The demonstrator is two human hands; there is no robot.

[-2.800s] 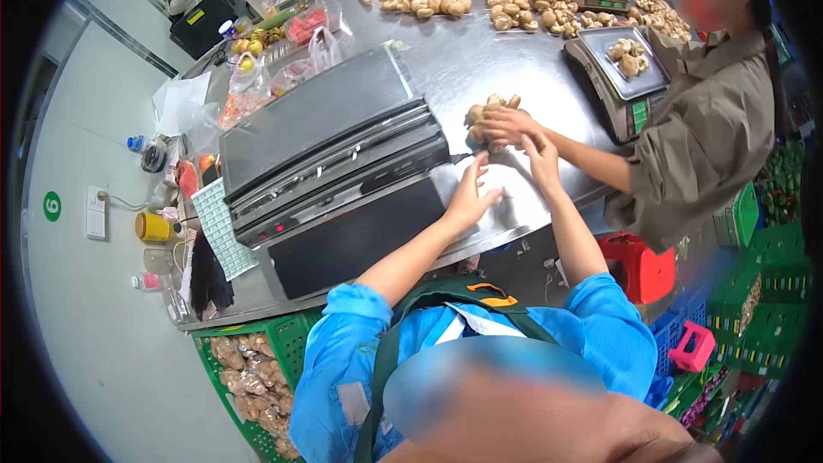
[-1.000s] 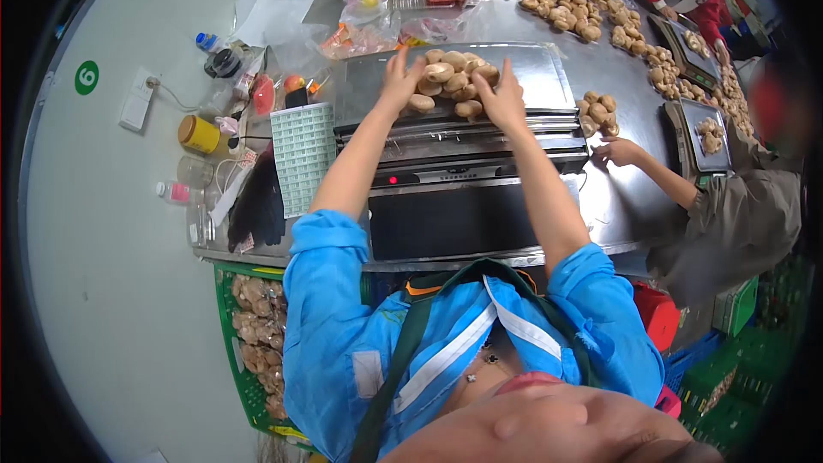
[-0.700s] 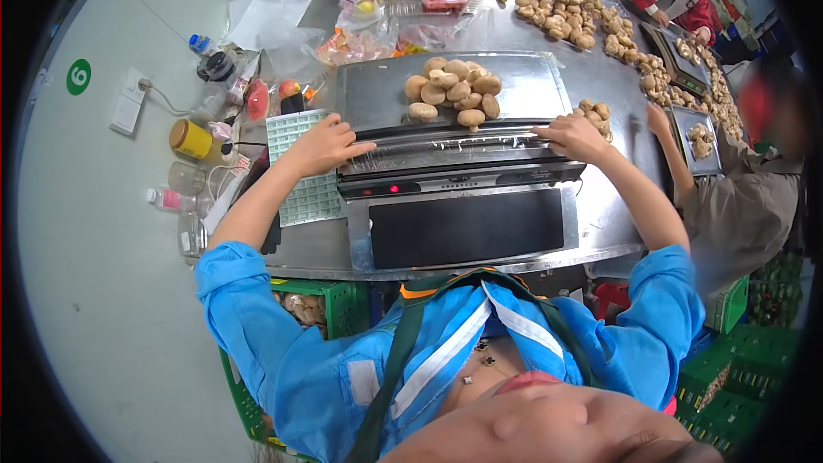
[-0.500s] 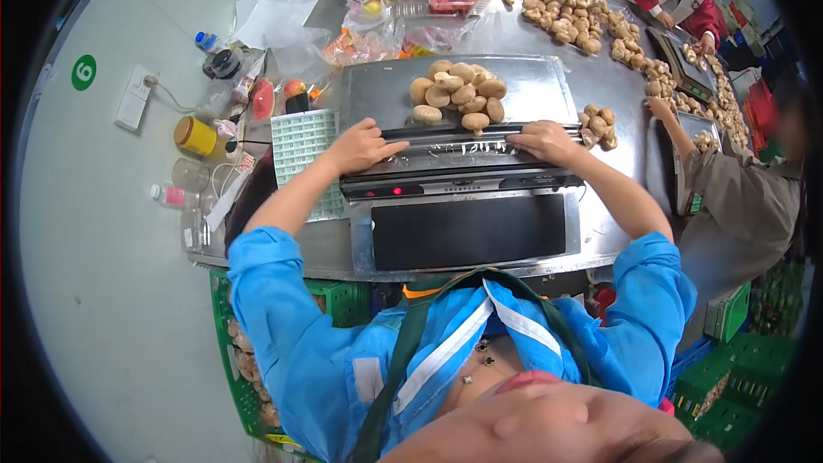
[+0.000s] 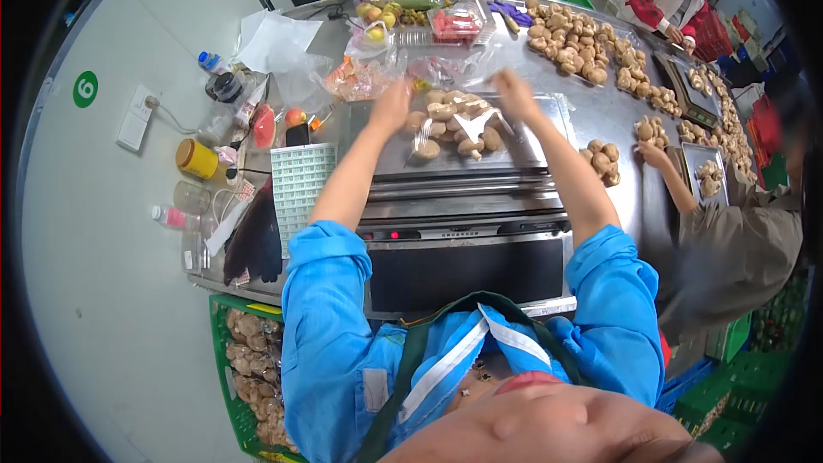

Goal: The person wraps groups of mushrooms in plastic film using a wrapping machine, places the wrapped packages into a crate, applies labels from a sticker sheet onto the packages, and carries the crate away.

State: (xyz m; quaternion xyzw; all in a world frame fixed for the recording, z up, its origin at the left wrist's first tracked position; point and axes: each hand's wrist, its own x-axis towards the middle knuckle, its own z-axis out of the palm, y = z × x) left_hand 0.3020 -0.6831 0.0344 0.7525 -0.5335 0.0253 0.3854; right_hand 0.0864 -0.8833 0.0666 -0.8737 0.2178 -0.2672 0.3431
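Note:
On the metal top of a film wrapping machine (image 5: 446,233) lies a heap of brown mushrooms (image 5: 441,124). Clear plastic film (image 5: 473,125) stretches over the heap, showing as bright glossy streaks. At the heap's far left corner, my left hand (image 5: 396,105) is closed on the film's edge. Level with it on the right, my right hand (image 5: 516,94) grips the other side of the film, its fingers smeared by motion. A smaller pile of mushrooms (image 5: 602,160) sits on the table just right of the machine.
Left of the machine lies a sheet of labels (image 5: 304,184). Plastic bags (image 5: 364,77) and a fruit pack (image 5: 456,24) are beyond it. Many mushrooms (image 5: 570,43) cover the far right, where a co-worker's hand (image 5: 656,154) works by a tray (image 5: 707,173). A green crate (image 5: 225,360) stands lower left.
Both my hands have moved forward, away from me, from the machine's front bar to the far side of the heap. Film now covers the mushrooms. The view has shifted slightly.

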